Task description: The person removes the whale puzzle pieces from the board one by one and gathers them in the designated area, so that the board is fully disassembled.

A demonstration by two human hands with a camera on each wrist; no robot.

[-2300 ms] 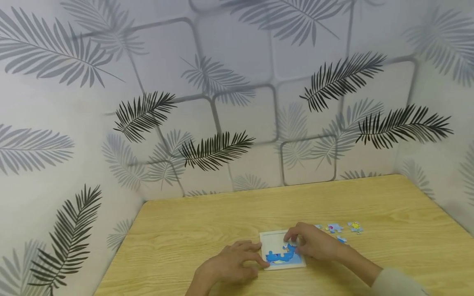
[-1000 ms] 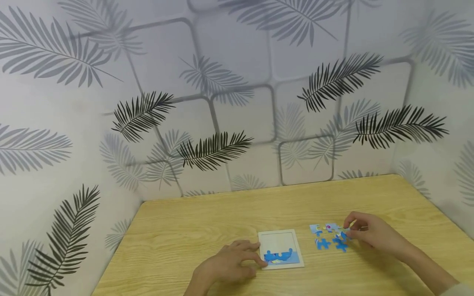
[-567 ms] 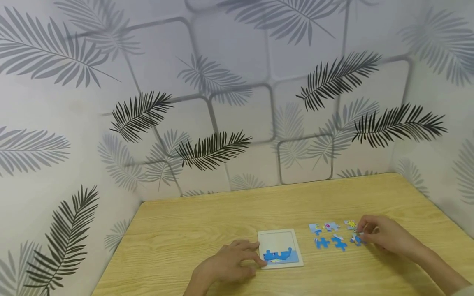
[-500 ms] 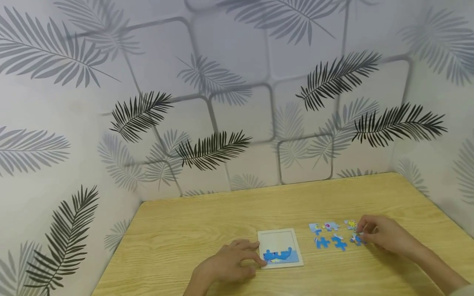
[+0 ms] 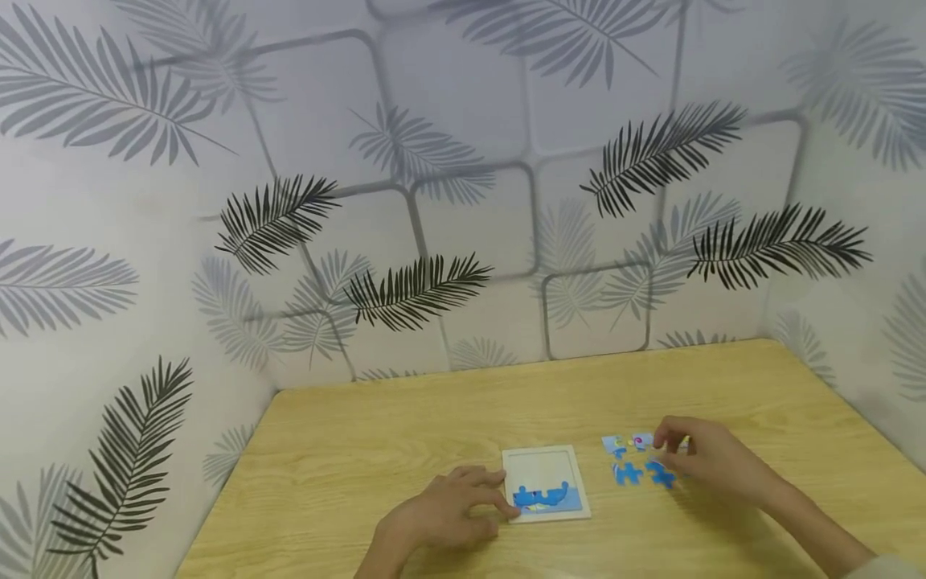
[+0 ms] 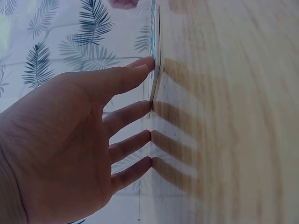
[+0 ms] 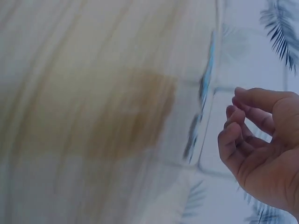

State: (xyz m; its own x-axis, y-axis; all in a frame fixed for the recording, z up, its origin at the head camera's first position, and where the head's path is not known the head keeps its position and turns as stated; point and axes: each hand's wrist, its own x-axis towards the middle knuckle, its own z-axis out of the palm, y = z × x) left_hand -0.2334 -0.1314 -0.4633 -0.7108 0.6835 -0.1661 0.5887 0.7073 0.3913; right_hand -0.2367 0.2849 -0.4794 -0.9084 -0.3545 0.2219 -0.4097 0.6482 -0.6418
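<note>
Left hand [image 5: 450, 511] at puzzle frame [image 5: 538, 468], right hand [image 5: 709, 456] above loose pieces [image 5: 628, 474].
Left fingers [image 6: 128, 146] spread, touching frame's left edge; fitted pieces [image 5: 550, 498] at near end. Right fingers [image 7: 230, 140] loosely curled, loose pieces right of frame. Leaf-patterned wall [image 5: 477, 229] beyond.

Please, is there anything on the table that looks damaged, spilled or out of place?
Nothing stands out. The left hand touches the partly filled puzzle tray; loose puzzle pieces lie on the table near the right hand. No spill or damage shows.
</note>
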